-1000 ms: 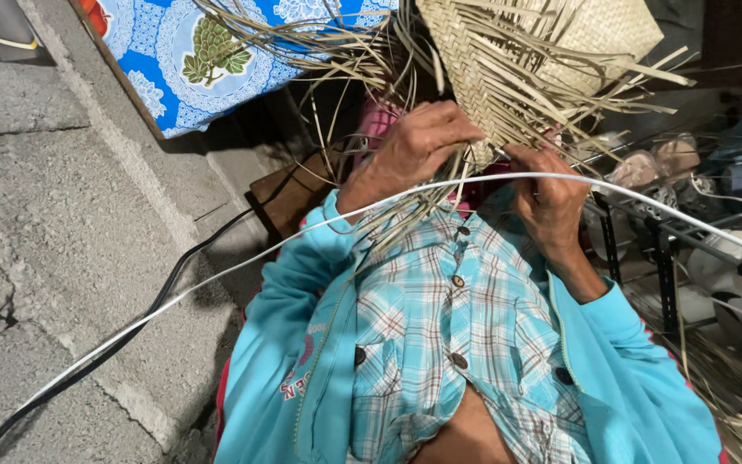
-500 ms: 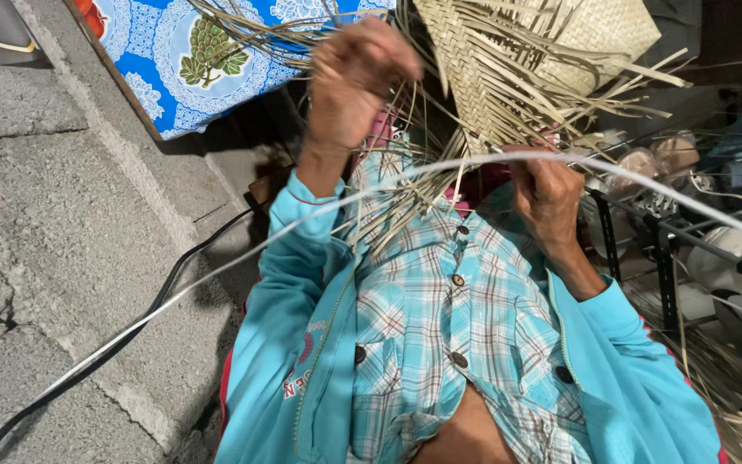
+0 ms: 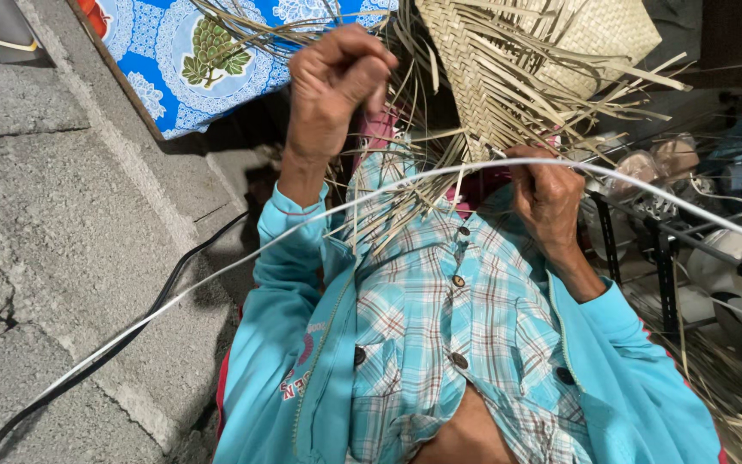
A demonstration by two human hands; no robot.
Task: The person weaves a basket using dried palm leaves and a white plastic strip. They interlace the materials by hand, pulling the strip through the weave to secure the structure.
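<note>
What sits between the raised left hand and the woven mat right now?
Only loose palm strips fan across the gap between the left hand, fisted on some of them, and the woven mat. The white cord passes lower, across the chest.

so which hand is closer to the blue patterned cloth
Left. The left hand is raised, fist closed on thin straw strands, just right of the blue patterned cloth. The right hand sits lower and farther right, under the woven mat.
</note>
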